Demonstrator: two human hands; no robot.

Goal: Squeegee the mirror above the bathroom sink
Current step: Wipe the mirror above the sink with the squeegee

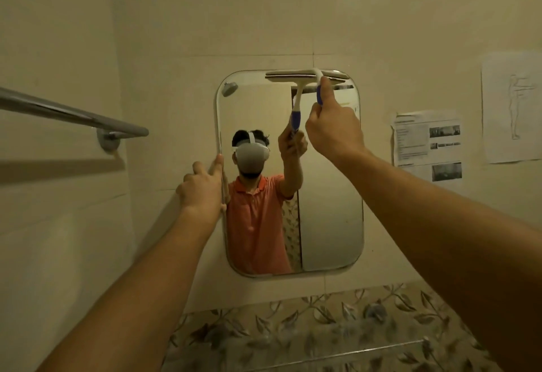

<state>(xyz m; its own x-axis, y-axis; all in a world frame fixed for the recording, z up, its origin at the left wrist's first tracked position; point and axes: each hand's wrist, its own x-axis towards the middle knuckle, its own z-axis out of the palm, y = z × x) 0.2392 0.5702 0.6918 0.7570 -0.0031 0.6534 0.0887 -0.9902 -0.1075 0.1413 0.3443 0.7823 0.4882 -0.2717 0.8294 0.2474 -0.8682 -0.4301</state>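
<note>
Holding the squeegee [305, 74] by its handle, the right hand [334, 134] has its grip curled tight around it. The blade lies at the top right of the mirror [331, 210]. The left hand [202, 187] touches the mirror's left edge; whether its grip is spread or curled cannot be told.

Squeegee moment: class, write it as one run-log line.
right hand grips squeegee | squeegee at mirror top edge | left hand touches mirror left edge

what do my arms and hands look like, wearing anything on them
No sleeves, watch or bands show on the left arm or right arm. The left hand and right hand show no gloves or rings. In the mirror, an orange short-sleeved polo shirt shows.
</note>
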